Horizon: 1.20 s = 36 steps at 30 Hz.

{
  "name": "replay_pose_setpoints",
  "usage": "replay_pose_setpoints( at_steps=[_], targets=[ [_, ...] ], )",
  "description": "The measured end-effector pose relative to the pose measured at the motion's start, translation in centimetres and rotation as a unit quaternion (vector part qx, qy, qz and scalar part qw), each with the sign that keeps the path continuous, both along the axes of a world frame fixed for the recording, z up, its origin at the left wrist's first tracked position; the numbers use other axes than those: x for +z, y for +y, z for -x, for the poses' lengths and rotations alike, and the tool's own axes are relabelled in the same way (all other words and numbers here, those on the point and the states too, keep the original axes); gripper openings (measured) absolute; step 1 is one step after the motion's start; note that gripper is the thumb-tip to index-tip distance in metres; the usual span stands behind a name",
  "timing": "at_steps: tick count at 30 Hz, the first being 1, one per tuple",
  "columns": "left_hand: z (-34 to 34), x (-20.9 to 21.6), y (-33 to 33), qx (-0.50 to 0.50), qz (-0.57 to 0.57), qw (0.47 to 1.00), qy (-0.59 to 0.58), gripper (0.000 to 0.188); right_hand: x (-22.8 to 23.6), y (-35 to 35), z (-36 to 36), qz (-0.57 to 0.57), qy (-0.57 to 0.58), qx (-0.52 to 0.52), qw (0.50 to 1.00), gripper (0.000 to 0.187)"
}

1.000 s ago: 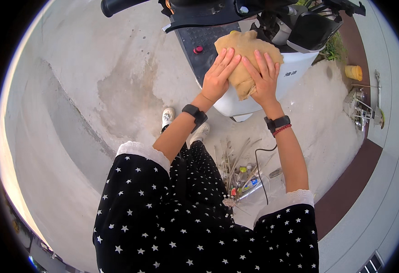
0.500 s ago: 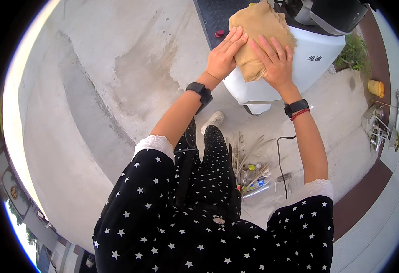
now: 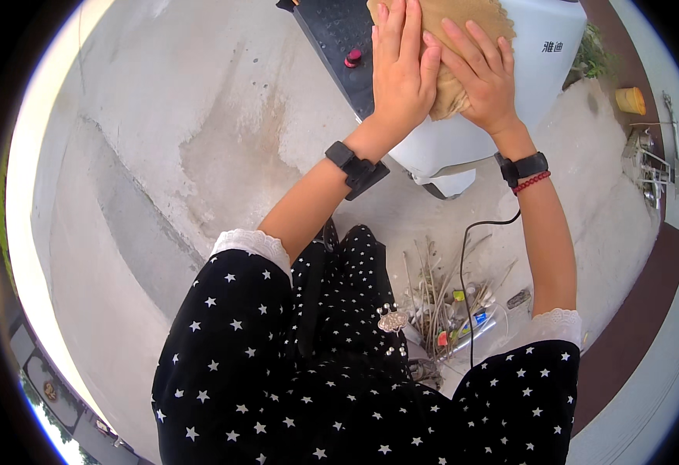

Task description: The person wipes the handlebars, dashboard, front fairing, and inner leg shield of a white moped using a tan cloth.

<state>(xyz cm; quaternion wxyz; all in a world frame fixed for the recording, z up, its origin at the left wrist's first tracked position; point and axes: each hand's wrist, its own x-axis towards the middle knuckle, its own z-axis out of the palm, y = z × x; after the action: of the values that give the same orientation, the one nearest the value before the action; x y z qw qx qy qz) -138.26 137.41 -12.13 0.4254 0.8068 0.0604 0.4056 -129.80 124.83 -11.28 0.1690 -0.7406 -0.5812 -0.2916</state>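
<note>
- Since half a second ago, my left hand (image 3: 403, 85) has slid farther up the tan cloth (image 3: 449, 91), and its thumb now comes close to the forefinger of my right hand (image 3: 488, 85).
- Both hands and the cloth rest on the white panel (image 3: 541, 85), to the right of the dark footboard (image 3: 331, 31) with its red knob (image 3: 352, 57).
- My left hand lies flat, fingers nearly together and thumb a little apart; the fingers run up to the top edge of view, so I cannot tell how far the cloth reaches beyond them.
- My right hand lies palm down with its fingers spread across the cloth; I see neither hand pinching anything.
- To press well, I judge it best to keep both palms flat and share the weight evenly, since the cloth looks creased at its near corner and could bunch there.
- If I slide it, one smooth stroke with both hands together, following the panel's curve, seems better than short jabs.
- The red knob might snag a loose edge, so I would keep the cloth off it.
- The black cable (image 3: 465, 256) below my right wristband (image 3: 525, 165) should stay slack and clear.
</note>
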Motion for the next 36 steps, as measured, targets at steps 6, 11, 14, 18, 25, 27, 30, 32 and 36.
replay_pose_setpoints(
  at_steps=[6,11,14,18,25,27,30,32,36],
  targets=[
    [-4.8,-2.8,2.0,0.022,-0.22,0.96,-0.171,0.061,0.2,-0.3,-0.9,-0.027,0.002,-0.038,0.999,0.041],
    [-7.5,-6.8,0.1,-0.002,-0.238,0.955,-0.175,0.055,-2.2,-2.6,-0.9,-0.032,0.019,-0.106,0.994,0.035],
    [-7.5,-8.1,-0.8,-0.039,-0.291,0.95,-0.103,0.065,-5.2,-4.6,-1.4,-0.036,0.015,-0.112,0.993,0.04],
    [-8.2,-10.6,-4.1,-0.024,-0.262,0.959,-0.105,0.054,-9.6,-7.2,-2.8,-0.105,0.062,-0.108,0.987,0.042],
    [-3.9,-18.6,-5.3,-0.07,-0.479,0.874,-0.047,0.068,-23.7,-10.7,2.5,-0.112,0.043,-0.196,0.973,0.049],
    [-3.3,-19.4,-4.4,-0.084,-0.49,0.865,-0.067,0.066,-25.3,-9.9,3.1,-0.142,0.02,-0.192,0.971,0.049],
    [-2.6,-19.7,-3.6,-0.14,-0.467,0.871,-0.067,0.065,-26.7,-8.9,4.0,-0.176,0.01,-0.214,0.961,0.045],
    [-1.9,-19.9,-3.1,-0.196,-0.453,0.868,-0.05,0.062,-27.6,-8.7,5.6,-0.185,0.025,-0.247,0.951,0.039],
    [-1.0,-20.8,-1.5,-0.195,-0.544,0.813,-0.069,0.059,-29.7,-8.7,7.0,-0.157,-0.023,-0.287,0.945,0.032]
  ],
)
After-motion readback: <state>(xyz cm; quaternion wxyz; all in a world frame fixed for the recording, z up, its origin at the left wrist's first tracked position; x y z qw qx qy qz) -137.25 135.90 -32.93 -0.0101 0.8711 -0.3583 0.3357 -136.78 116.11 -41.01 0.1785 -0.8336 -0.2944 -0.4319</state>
